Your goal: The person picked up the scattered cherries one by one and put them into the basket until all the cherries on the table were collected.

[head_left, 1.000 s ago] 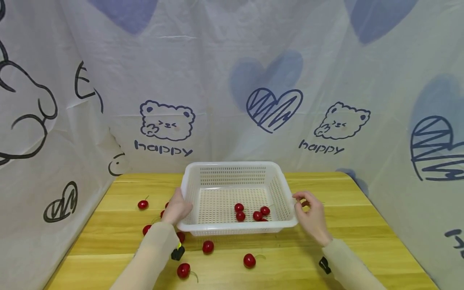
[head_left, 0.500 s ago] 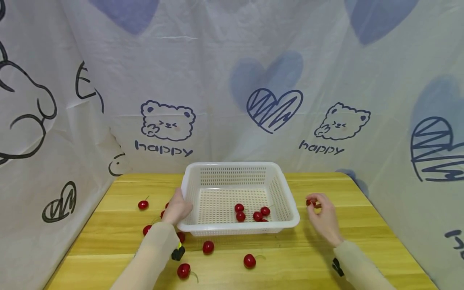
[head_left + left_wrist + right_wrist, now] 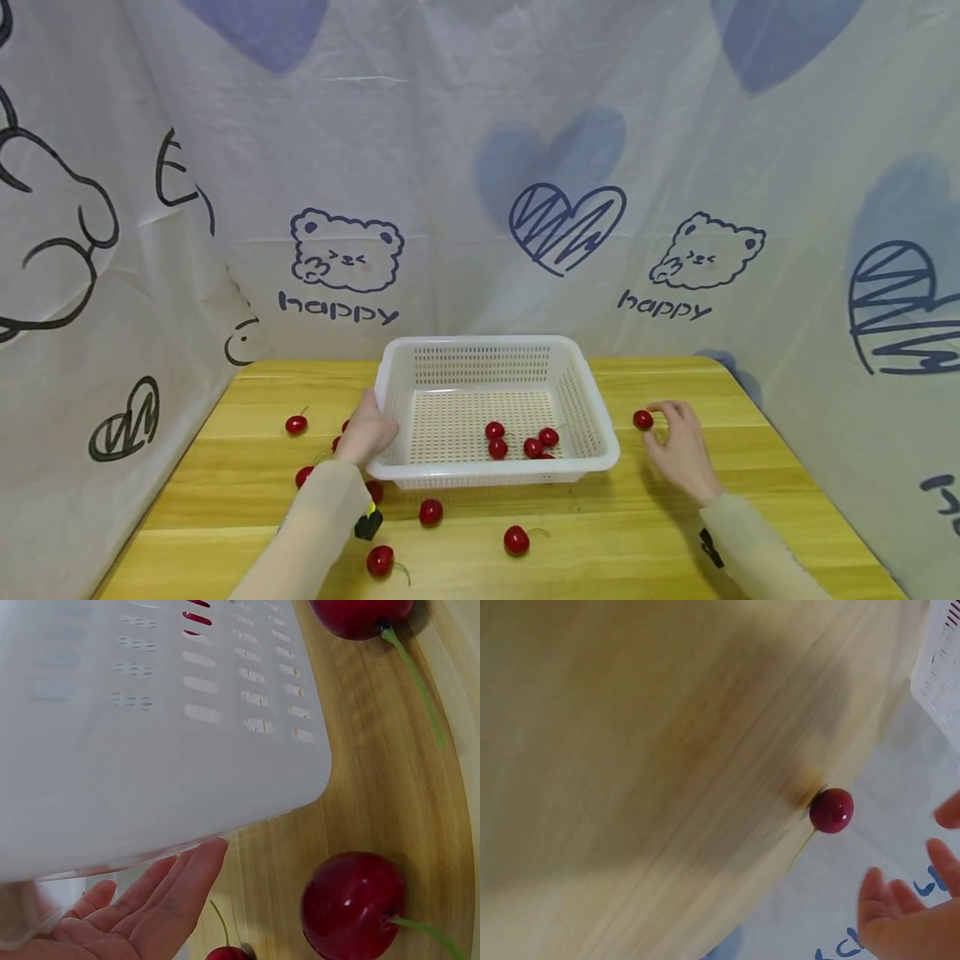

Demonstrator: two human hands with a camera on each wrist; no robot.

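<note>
My left hand (image 3: 366, 432) holds the left rim of a white plastic basket (image 3: 495, 469), which has slotted walls. In the left wrist view, the fingers (image 3: 191, 889) lie against the outside of the basket (image 3: 142, 787). Several red cherries, one of them a cherry (image 3: 497, 447) near the front, lie on the basket's floor. To the right of the basket, a single cherry (image 3: 642, 419) rests on the table, with my right hand (image 3: 681, 450) just beside it. The right wrist view has that cherry (image 3: 831, 810) apart from the spread fingers of the right hand (image 3: 907, 919).
Loose cherries with green stems lie on the wooden table (image 3: 600, 550), including a cherry (image 3: 516, 540) in front, another cherry (image 3: 380, 560) near the left sleeve, and a cherry (image 3: 296, 424) at far left. A printed cloth (image 3: 457, 275) hangs behind the table.
My right hand has moved right, away from the basket's right side, and let go of a cherry that now sits on the table. The left hand and basket have stayed in place.
</note>
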